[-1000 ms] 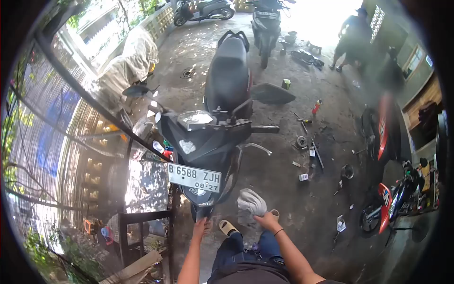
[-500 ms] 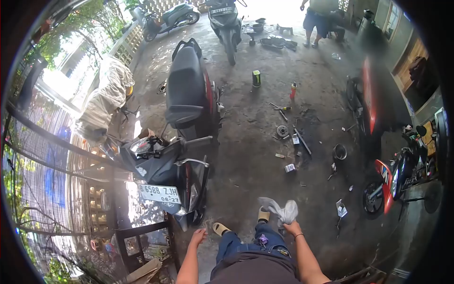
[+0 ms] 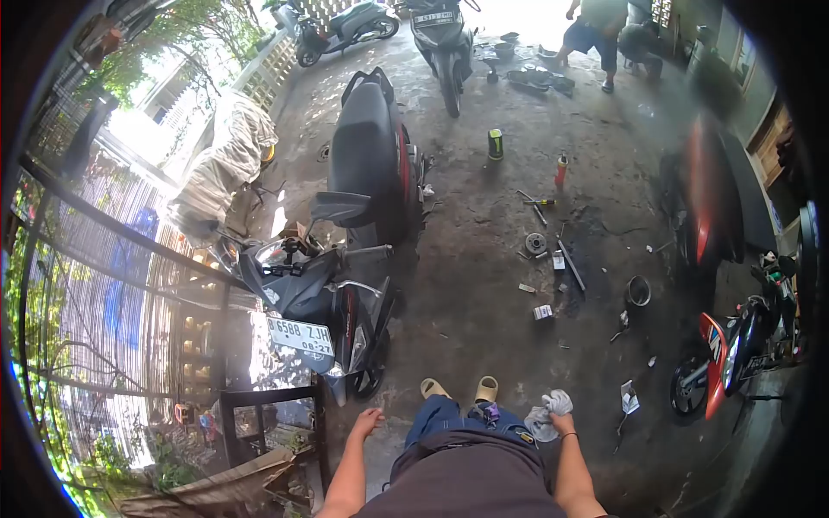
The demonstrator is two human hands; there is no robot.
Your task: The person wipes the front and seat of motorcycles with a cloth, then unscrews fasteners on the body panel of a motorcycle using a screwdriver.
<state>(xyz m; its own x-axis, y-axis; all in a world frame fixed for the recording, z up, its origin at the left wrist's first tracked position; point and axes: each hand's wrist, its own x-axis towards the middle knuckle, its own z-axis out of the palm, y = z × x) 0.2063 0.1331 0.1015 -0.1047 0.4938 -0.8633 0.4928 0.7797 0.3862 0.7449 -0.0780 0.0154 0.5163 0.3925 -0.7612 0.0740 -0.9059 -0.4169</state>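
My right hand (image 3: 565, 426) is closed round a pale, crumpled rag (image 3: 544, 418), which hangs beside my right thigh. On the other side, my left hand (image 3: 369, 421) is held low with its fingers curled, and nothing shows in it. Nearest to that hand is the dark scooter (image 3: 358, 324), with its number plate (image 3: 300, 336) facing me. Scattered on the floor ahead are a round metal part (image 3: 535, 243), a long metal bar (image 3: 572, 264), a screwdriver (image 3: 544, 202), a small box (image 3: 542, 312) and a metal bowl (image 3: 639, 291).
A red bottle (image 3: 561, 172) and a green-and-black can (image 3: 495, 145) stand farther off. Red motorcycles (image 3: 712, 367) line the right side. More scooters (image 3: 445, 56) are parked at the back, near a person (image 3: 596, 39) in shorts. A dark frame (image 3: 272, 397) stands at left.
The rag, spread and swinging before, now hangs more bunched beside my leg. My feet have come side by side. The view has shifted, and the far person's legs have spread apart.
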